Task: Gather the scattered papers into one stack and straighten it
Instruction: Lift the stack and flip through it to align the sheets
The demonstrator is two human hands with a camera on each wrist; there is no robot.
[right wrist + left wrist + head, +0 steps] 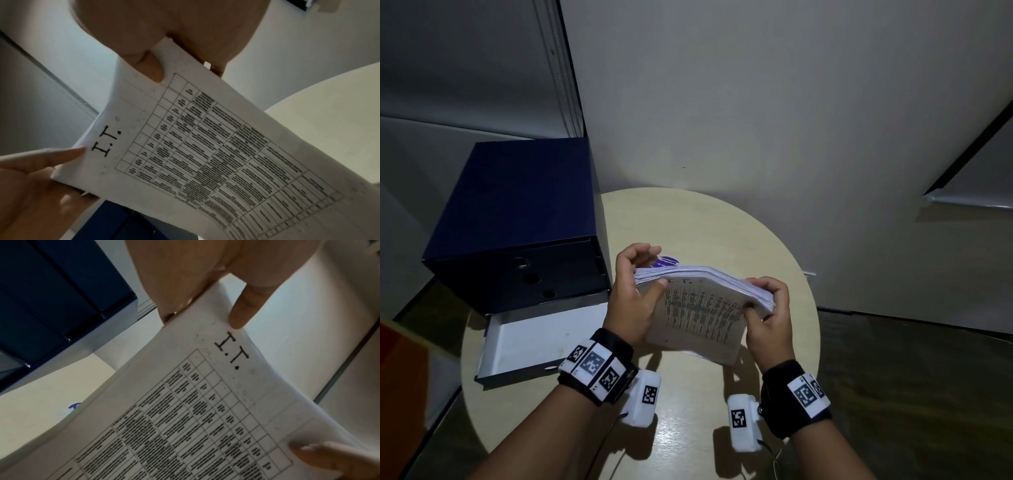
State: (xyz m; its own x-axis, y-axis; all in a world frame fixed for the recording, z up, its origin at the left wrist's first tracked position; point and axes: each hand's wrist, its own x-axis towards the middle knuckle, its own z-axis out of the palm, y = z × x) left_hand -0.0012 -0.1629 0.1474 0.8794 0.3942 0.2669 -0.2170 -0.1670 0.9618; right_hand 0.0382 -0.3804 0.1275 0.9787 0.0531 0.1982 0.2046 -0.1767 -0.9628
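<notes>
Above the round table [688, 219], both hands grip the paper stack [702, 308], its blurred print unreadable beyond "I.T.".

Left hand [631, 298] and right hand [770, 320] — both raised, fingers curled, gripping.
</notes>
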